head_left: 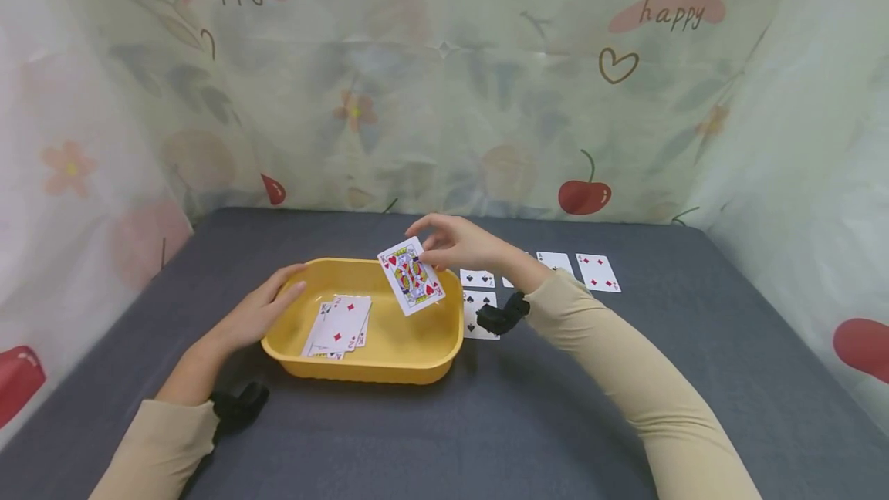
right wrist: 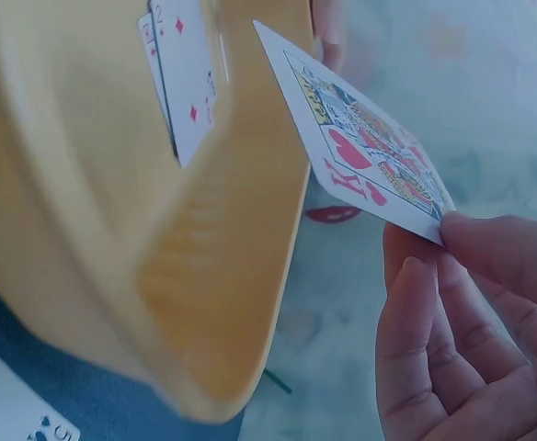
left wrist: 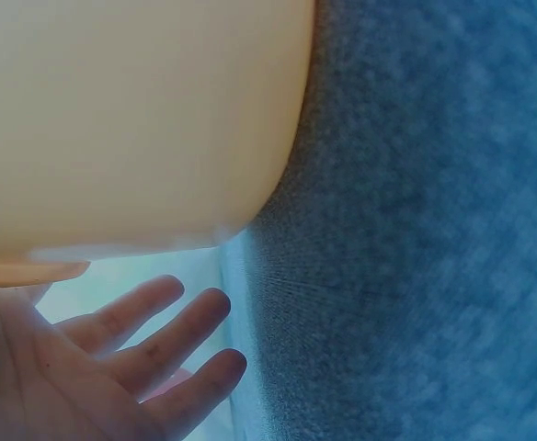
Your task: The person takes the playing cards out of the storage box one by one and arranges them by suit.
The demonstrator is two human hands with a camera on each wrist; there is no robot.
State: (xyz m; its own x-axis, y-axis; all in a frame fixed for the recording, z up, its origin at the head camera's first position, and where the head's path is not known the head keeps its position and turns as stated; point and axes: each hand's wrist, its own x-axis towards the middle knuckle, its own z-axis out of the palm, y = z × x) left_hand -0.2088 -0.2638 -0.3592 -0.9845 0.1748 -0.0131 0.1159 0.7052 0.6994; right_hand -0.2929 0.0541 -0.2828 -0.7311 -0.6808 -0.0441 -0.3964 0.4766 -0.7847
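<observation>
In right hand (head_left: 458,244), pinched: king of hearts (head_left: 411,276), likely light, springy, slick, easily creased; best held by edge. Left hand (head_left: 255,312) loose-fingered at yellow tub (head_left: 361,371).

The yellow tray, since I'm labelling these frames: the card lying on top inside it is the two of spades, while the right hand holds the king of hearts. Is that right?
Not quite: the card on top inside the yellow tray is the two of diamonds, as the head view shows. The right hand does hold the king of hearts.
</observation>
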